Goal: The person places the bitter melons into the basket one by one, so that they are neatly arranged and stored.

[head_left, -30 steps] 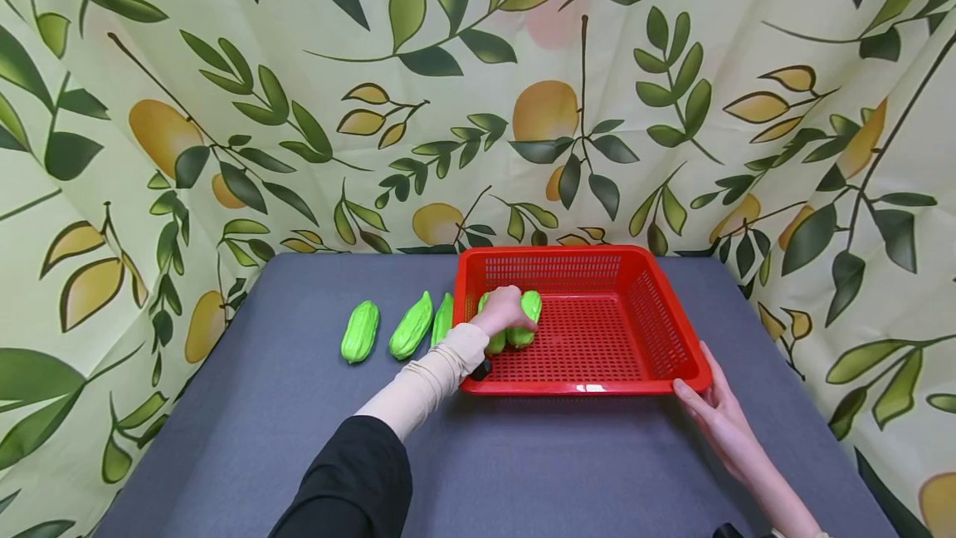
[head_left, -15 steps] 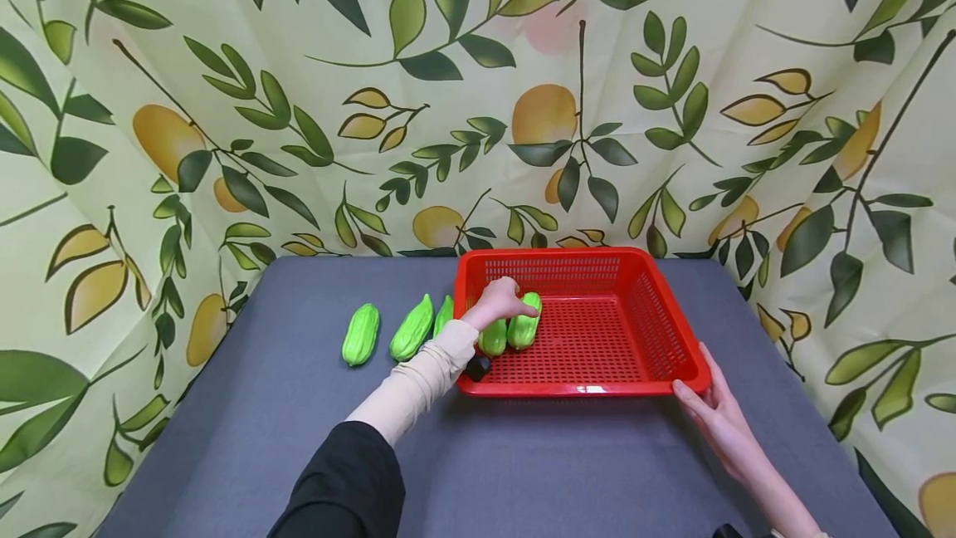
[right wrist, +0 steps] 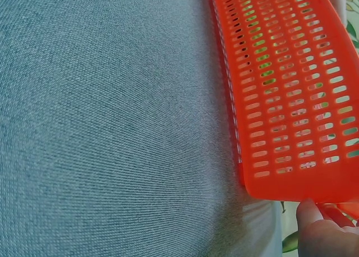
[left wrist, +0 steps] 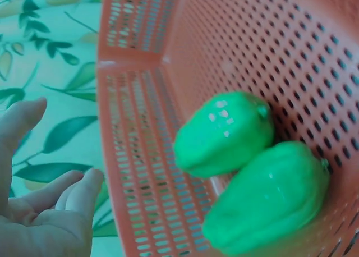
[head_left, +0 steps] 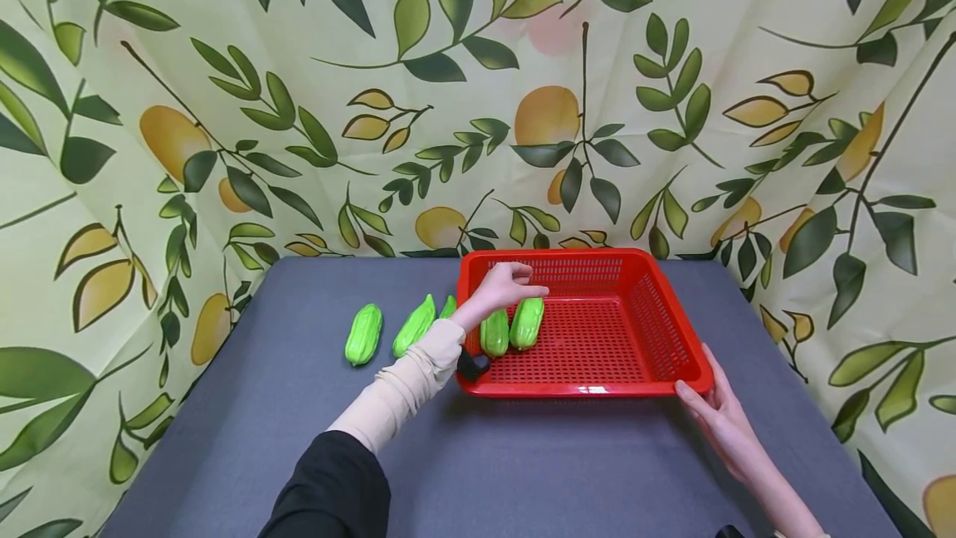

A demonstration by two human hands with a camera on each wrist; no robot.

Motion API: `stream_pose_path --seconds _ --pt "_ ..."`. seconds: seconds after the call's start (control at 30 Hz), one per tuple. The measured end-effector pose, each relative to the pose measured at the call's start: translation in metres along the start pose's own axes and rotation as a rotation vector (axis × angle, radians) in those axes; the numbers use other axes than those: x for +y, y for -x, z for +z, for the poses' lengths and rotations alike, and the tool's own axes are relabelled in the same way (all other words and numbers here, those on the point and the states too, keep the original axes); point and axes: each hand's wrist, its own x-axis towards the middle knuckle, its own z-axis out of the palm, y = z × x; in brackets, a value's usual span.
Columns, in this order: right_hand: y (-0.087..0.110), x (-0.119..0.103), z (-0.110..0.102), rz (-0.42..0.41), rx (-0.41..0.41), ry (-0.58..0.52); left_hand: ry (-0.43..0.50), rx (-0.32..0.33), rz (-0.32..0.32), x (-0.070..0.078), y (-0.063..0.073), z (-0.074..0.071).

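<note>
A red plastic basket (head_left: 590,389) with slotted walls stands on the table. Inside, at its left end, lie two bright green ridged gourds, one (head_left: 527,323) to the right of the other (head_left: 495,334); both also show in the left wrist view as a rear gourd (left wrist: 224,133) and a front gourd (left wrist: 269,198). My left hand (head_left: 504,286) hovers over them, fingers apart and holding nothing. At the basket's near right corner my right hand (head_left: 713,409) grips the rim, thumb (right wrist: 309,215) pressed against it.
Left of the basket, more green gourds lie in a row: one at the far left (head_left: 363,335), one beside it (head_left: 415,325), and one (head_left: 448,307) mostly hidden by the left arm. Leaf-patterned cloth (head_left: 478,106) hangs behind the grey table (head_left: 568,471).
My left hand has let go of the right-hand gourd in the basket and risen up and back, fingers opening. The right hand has stayed at the basket's corner.
</note>
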Motion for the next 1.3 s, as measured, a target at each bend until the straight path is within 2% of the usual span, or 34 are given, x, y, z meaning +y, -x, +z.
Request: stream_pose_path --seconds 0.23,0.47,0.7,0.9,1.07,1.3 --pt "-0.001 0.002 0.0 0.0 0.0 -0.022 0.164 0.005 0.027 0.003 0.018 -0.004" --pt "-0.001 0.004 -0.002 -0.019 -0.007 -0.056 0.25 0.025 0.062 0.007 0.034 -0.01" --pt "-0.002 0.003 -0.001 -0.002 -0.009 -0.045 0.393 0.092 0.133 0.003 0.054 -0.015" --pt "-0.002 0.003 -0.002 0.013 -0.007 -0.037 0.416 0.139 0.181 -0.005 0.068 -0.022" --pt "-0.003 0.003 -0.002 0.035 -0.004 -0.025 0.412 0.167 0.192 -0.01 0.081 -0.03" --pt "-0.001 0.004 -0.002 0.004 -0.004 -0.056 0.423 0.213 0.198 -0.021 0.102 -0.042"
